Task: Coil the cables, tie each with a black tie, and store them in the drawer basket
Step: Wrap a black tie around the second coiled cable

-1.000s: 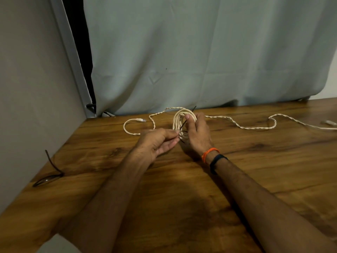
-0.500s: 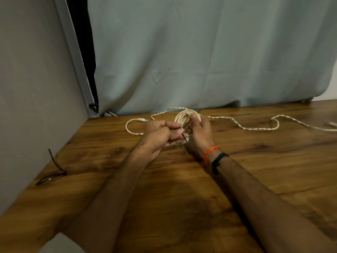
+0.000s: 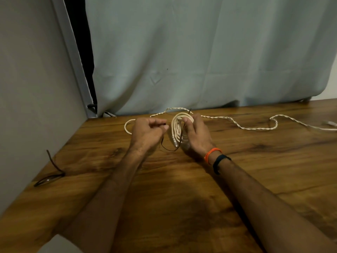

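— How many cables are lying on the brown wooden tabletop (image 3: 237, 179)?

— Two that I can count. One cream-white coiled cable (image 3: 179, 130) is standing on edge at the far middle of the tabletop, several loops deep, with one metal plug end hanging at its near side. One cream twisted loose cable (image 3: 255, 127) is trailing from behind the coil off to the right; more cream cable is showing left of the hands, and I cannot tell which of the two it belongs to.

— And the hands?

— Two. The right hand (image 3: 197, 137) is gripping the coil, fingers curled around its right side, thumb pressing the loops. The left hand (image 3: 147, 133) is curled, pinching one end of a thin black tie (image 3: 168, 148), just left of the coil.

— Where is that tie running?

— It is sagging from the left hand to the tabletop, then rising through the coil, its other end poking out at the top.

— Any more ties?

— One more dark tie (image 3: 52, 172) is lying by the tabletop's left edge, well apart. Two wristbands, one orange (image 3: 211, 153) and one black (image 3: 219, 162), are sitting on the right wrist.
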